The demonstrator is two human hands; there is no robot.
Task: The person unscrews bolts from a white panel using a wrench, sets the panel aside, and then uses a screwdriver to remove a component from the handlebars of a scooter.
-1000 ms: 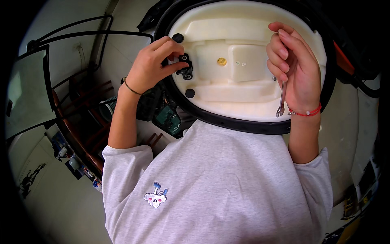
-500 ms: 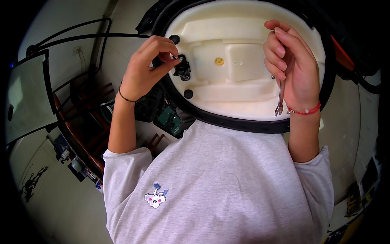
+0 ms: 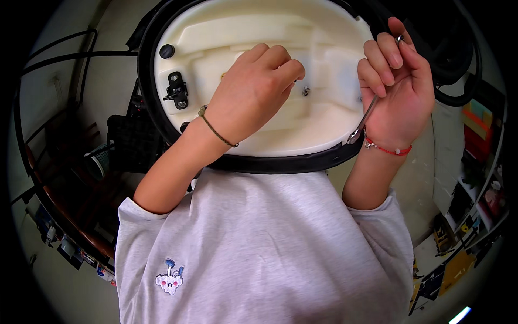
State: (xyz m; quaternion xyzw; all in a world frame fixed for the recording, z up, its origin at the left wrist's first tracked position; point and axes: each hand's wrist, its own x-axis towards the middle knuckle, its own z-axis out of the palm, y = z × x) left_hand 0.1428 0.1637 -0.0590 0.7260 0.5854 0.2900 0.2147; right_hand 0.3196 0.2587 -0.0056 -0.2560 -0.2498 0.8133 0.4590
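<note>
The underside of what looks like a vehicle seat, a white plastic base (image 3: 259,141) with a black padded rim (image 3: 264,164), lies in front of me. Over its middle is my left hand (image 3: 253,97), fingers curled together; what they hold, if anything, is hidden. Small metal fasteners (image 3: 306,92) rest on the base just right of those fingertips. A black hinge bracket (image 3: 176,90) sits at the base's left end. My right hand (image 3: 396,89), at the right rim, is closed on a metal wrench (image 3: 369,112) slanting down past the palm. Something shiny shows between its thumb and index finger.
Round black rubber pads (image 3: 167,51) sit near the bracket, one partly behind my left wrist. A dark case (image 3: 135,143) lies beyond the rim at left, beside a pale basket (image 3: 98,162). Shelves with several items (image 3: 488,200) stand at far right.
My left hand has moved right from the hinge bracket to the middle of the base. The view has shifted, so the seat appears further left. The wrench remains in my right hand, more slanted.
</note>
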